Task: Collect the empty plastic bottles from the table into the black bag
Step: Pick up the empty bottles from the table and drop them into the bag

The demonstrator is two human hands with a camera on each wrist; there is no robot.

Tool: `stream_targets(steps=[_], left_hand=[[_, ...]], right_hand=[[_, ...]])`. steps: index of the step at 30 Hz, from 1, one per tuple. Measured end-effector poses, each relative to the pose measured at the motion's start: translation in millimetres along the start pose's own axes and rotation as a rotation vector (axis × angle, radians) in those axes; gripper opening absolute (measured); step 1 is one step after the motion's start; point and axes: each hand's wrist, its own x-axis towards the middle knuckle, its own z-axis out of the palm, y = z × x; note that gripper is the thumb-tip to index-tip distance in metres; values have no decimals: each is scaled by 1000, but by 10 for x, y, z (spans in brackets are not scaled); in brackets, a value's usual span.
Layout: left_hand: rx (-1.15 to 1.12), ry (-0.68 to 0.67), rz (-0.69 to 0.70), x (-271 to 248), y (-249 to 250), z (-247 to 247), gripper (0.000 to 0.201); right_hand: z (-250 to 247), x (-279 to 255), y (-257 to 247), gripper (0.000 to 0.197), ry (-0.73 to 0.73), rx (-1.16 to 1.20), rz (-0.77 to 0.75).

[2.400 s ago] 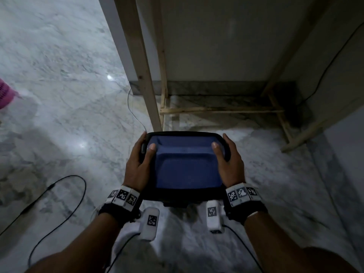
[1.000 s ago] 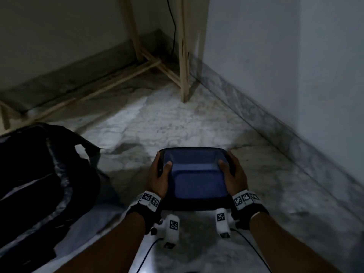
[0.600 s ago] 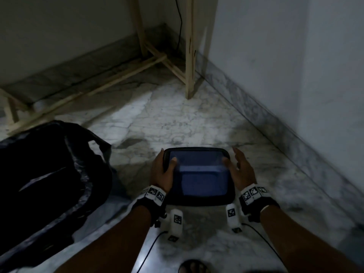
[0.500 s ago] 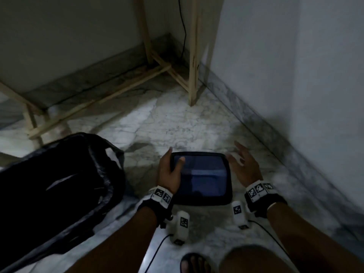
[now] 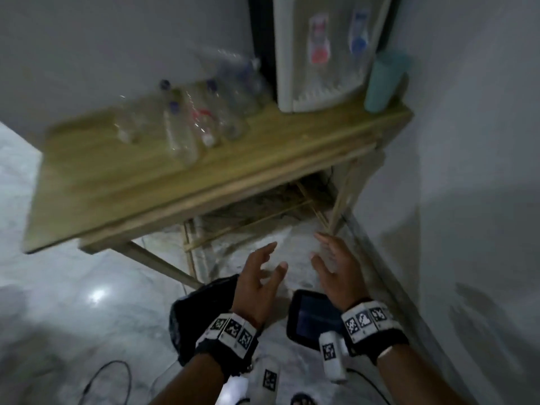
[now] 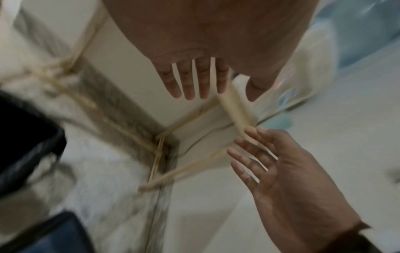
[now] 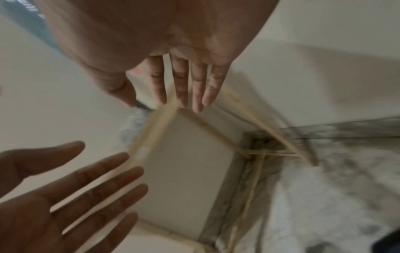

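Several empty clear plastic bottles (image 5: 190,121) lie and stand blurred on the wooden table (image 5: 122,182), left of centre near the wall. The black bag (image 5: 198,305) sits on the floor below the table's front edge, partly hidden by my left wrist. My left hand (image 5: 273,258) and right hand (image 5: 321,249) hover side by side over the floor, below table height, fingers spread and holding nothing. In the left wrist view the left hand (image 6: 194,85) has straight fingers; in the right wrist view so does the right hand (image 7: 186,89).
A white water dispenser (image 5: 315,54) and a teal tumbler (image 5: 382,80) stand at the table's right end. A dark tablet (image 5: 309,320) lies on the marble floor under my right wrist. A wall runs close on the right. A cable (image 5: 111,372) loops at lower left.
Both hands let go of the dark tablet, which now lies on the floor. They rose with fingers spread, and the view swung up to the table with the bottles.
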Motion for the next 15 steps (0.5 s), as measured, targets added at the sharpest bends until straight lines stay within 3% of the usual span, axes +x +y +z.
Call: stream_targets(steps=[6, 11, 15], left_hand=[[3, 159, -16, 18, 698, -1179, 44], [17, 280, 15, 296, 763, -2109, 43], [92, 339, 39, 812, 688, -2747, 42]], right_hand=[[309, 490, -1305, 46, -147, -37, -78], [766, 1007, -1998, 45, -172, -87, -186], [1271, 1427, -2283, 51, -155, -192, -250]])
